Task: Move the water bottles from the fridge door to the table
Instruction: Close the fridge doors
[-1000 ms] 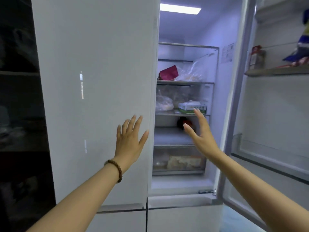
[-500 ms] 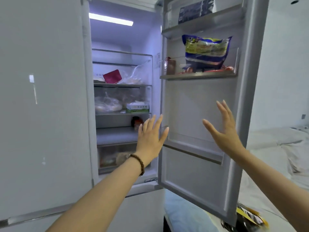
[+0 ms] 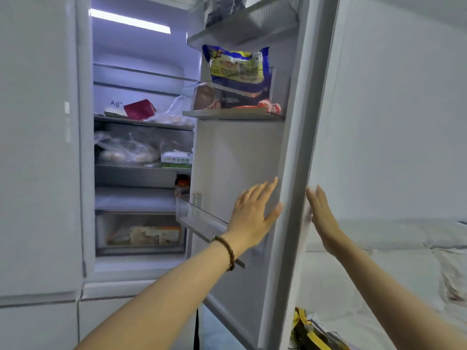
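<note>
the fridge door [image 3: 237, 152] stands open, yet no water bottles show on its shelves. the left hand [image 3: 252, 215] and right hand [image 3: 322, 221] hover at the door's outer edge, fingers spread, holding nothing. nothing looks moved; no worktop in view.

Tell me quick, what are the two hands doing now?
Left hand: open, fingers spread, holding nothing, in front of the fridge door.
Right hand: open and flat, holding nothing, by the door's outer edge.

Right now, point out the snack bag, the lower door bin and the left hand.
snack bag [image 3: 237, 69], head view, front of bag.
lower door bin [image 3: 199, 215], head view, clear front wall.
left hand [image 3: 252, 215], head view, back of hand.
</note>
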{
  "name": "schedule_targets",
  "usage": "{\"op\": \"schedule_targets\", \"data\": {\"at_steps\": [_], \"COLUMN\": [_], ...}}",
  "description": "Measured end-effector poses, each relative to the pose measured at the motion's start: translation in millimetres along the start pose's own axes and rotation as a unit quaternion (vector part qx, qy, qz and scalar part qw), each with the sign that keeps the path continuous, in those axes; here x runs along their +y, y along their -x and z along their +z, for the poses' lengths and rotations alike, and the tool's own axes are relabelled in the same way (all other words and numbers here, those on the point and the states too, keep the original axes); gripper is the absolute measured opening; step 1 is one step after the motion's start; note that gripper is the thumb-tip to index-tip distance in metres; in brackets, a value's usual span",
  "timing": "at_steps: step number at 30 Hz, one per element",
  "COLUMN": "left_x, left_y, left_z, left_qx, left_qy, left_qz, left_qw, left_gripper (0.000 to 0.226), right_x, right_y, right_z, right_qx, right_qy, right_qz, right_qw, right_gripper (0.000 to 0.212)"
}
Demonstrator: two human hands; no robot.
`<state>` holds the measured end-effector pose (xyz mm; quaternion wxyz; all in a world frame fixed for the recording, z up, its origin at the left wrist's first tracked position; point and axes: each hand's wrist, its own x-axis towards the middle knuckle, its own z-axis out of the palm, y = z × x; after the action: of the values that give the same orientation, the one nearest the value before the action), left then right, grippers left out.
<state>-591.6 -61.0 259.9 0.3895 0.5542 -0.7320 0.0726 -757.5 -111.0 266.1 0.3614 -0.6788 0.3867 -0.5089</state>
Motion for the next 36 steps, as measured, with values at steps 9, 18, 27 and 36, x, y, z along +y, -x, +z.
{"op": "schedule_targets", "data": {"at_steps": [9, 18, 27, 36], "left_x": [22.5, -4.6, -98.3, -209.2], "left_y": [-2.3, 32.1, 78.4, 109.9], "left_z": [-8.8, -67.2, -167.5, -237.2], "left_qx": [0.076, 0.231, 0.175, 0.19], "left_qy": [0.143, 0.265, 0.294, 0.264], "left_qz": [-0.038, -0.101, -0.138, -0.159], "left_qw": [0.986, 0.931, 0.929, 0.932], "left_gripper": [0.069, 0.089, 0.098, 0.081], "right_x": [11.5, -21.5, -57.4, -89.4], "right_y": [3.8, 37.3, 45.3, 33.0], "right_z": [12.6, 87.8, 229.2, 350.8], "right_qx": [0.037, -0.036, -0.071, -0.068], "right_qy": [-0.054, -0.058, -0.042, 0.01], "right_qz": [-0.07, -0.176, -0.243, -0.228], "right_qw": [0.995, 0.982, 0.966, 0.971], "right_gripper": [0.05, 0.04, 0.044, 0.048]}}
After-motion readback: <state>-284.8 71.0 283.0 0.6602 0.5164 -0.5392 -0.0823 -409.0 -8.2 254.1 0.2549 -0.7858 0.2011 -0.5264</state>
